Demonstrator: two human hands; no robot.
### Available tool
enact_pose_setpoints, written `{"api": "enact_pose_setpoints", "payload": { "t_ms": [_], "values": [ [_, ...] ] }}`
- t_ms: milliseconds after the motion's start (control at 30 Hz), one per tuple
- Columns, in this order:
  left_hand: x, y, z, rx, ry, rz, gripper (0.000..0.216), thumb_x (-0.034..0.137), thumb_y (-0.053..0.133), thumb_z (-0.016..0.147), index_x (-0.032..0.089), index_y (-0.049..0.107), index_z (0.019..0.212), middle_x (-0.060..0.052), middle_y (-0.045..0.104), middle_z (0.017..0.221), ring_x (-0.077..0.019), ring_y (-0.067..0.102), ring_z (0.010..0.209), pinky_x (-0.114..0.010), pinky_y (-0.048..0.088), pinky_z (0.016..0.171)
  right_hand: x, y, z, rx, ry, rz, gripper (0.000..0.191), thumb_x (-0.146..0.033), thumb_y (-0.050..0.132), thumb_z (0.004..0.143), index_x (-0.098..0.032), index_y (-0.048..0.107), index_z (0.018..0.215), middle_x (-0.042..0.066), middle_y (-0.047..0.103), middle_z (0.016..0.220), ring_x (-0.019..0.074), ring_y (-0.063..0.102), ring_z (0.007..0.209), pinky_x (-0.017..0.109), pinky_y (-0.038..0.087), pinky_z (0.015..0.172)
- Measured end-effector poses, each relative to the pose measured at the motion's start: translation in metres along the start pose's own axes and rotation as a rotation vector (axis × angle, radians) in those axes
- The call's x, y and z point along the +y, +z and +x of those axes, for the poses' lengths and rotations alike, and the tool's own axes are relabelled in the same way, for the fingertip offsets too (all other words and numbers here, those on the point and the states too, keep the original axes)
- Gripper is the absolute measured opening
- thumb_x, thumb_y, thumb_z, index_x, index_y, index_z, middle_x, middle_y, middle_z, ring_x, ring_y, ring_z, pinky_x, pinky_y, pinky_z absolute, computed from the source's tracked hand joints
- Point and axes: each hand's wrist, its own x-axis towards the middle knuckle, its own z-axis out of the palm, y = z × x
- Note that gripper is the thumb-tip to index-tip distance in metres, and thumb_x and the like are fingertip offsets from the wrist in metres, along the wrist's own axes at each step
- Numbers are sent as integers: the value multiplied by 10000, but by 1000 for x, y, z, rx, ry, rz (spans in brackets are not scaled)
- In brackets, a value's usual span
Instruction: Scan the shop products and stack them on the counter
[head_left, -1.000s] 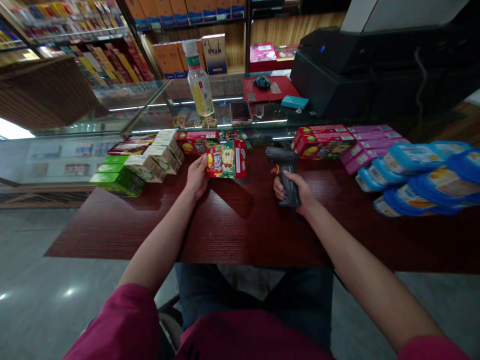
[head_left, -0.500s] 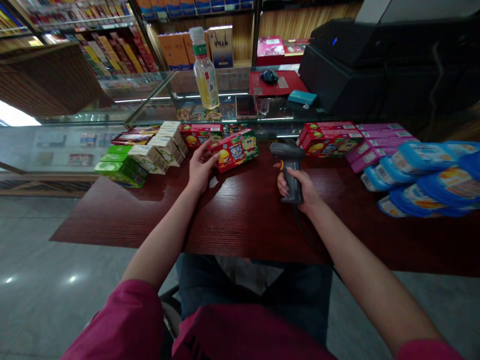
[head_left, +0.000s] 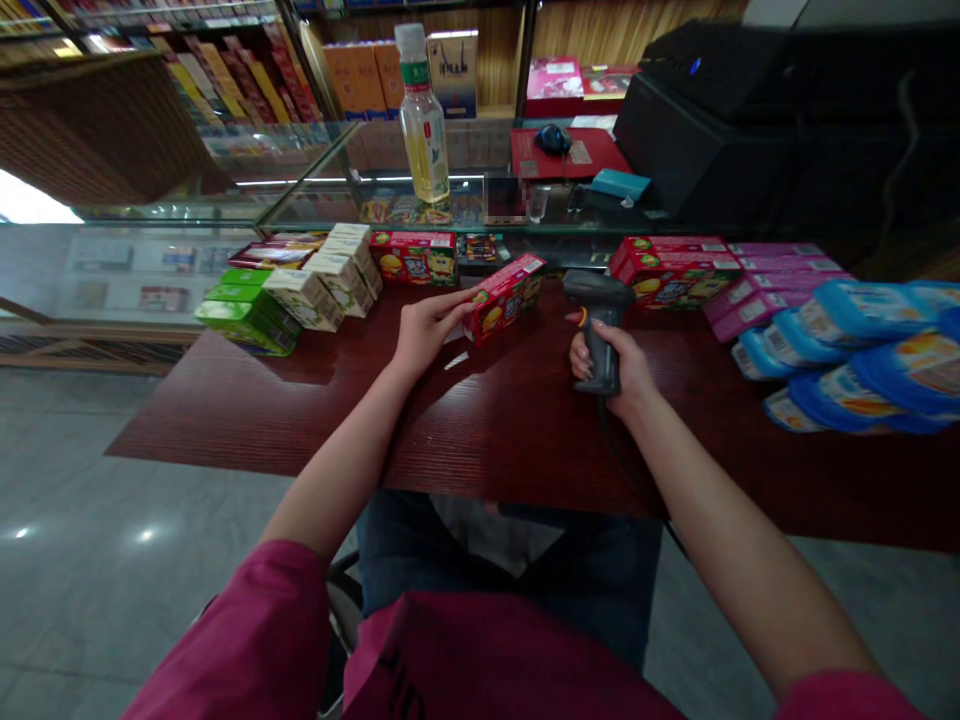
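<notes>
Centre frame, your left hand point(head_left: 429, 325) pinches the lower-left end of a red snack box point(head_left: 506, 295); its long axis slants up and rightward, the far end near the barcode scanner point(head_left: 597, 295); your right hand point(head_left: 619, 368) wraps closed around the scanner's handle, just right of the box, over the dark wooden table point(head_left: 480, 440).

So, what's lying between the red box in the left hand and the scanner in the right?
Nothing. In the head view, only bare table shows between the red box, held by the left hand, and the scanner in the right hand.
</notes>
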Motion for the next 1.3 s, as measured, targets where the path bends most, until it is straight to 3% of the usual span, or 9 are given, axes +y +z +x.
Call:
{"api": "enact_pose_setpoints", "payload": {
  "t_ms": [200,333,467,600,733,833,933,1033,1300],
  "values": [
    [15,11,3,111,-55,84,332,356,894,906,279,864,1227,-38,876,1124,-227,842,930,-307,650,882,-3,11,-10,-40,32,-67,471,-527,861,762,-215,705,1080,-61,534,588,114,420,460,246,338,406],
    [17,23,9,219,-192,-1,263,407,863,932,256,882,1146,-43,881,1085,-230,840,986,-297,647,883,-3,20,-19,-51,72,-182,494,-531,896,747,-222,701,1080,-51,588,615,121,474,479,243,383,404],
    [5,28,13,246,-275,-120,302,480,828,948,224,877,1100,-69,880,1063,-265,840,1020,-364,674,915,-4,26,-24,-77,85,-217,489,-532,897,752,-223,699,1075,-40,604,628,123,486,491,248,398,410],
    [-2,27,8,182,-163,-171,413,471,817,953,221,798,1282,-80,858,1207,-274,825,1128,-424,668,1027,-6,23,-23,-29,44,-204,462,-524,886,758,-239,690,1064,-41,587,629,126,486,484,252,387,405],
    [-1,20,-1,55,2,-68,788,338,825,946,292,481,1653,-79,799,1376,-247,774,1271,-431,606,1157,-8,13,-16,42,-24,-151,454,-539,873,766,-254,687,1066,-50,569,622,125,477,463,253,377,400],
    [-2,8,-7,-78,137,107,914,258,806,945,299,345,1733,-104,748,1468,-258,724,1356,-441,553,1220,-11,5,-12,78,-76,-104,451,-539,857,781,-245,707,1087,-58,543,603,120,458,452,253,368,400],
    [-6,-3,-10,-172,256,277,745,272,781,974,263,492,1661,-130,710,1519,-276,693,1396,-451,539,1232,-15,-1,-10,96,-100,-76,440,-533,847,780,-235,715,1076,-63,525,585,117,446,448,250,365,399],
    [-10,-10,-9,-174,310,331,525,321,736,1019,240,643,1529,-133,704,1521,-273,682,1410,-455,550,1227,-17,-2,-10,102,-68,-105,450,-531,857,769,-227,711,1066,-60,545,581,115,455,448,243,369,398],
    [-10,-17,-6,-126,275,333,525,323,726,1021,258,648,1536,-116,720,1498,-264,703,1373,-438,571,1206,-14,7,-18,87,7,-265,433,-496,903,759,-215,697,1017,-33,619,626,115,520,476,231,410,405]
  ]
}}
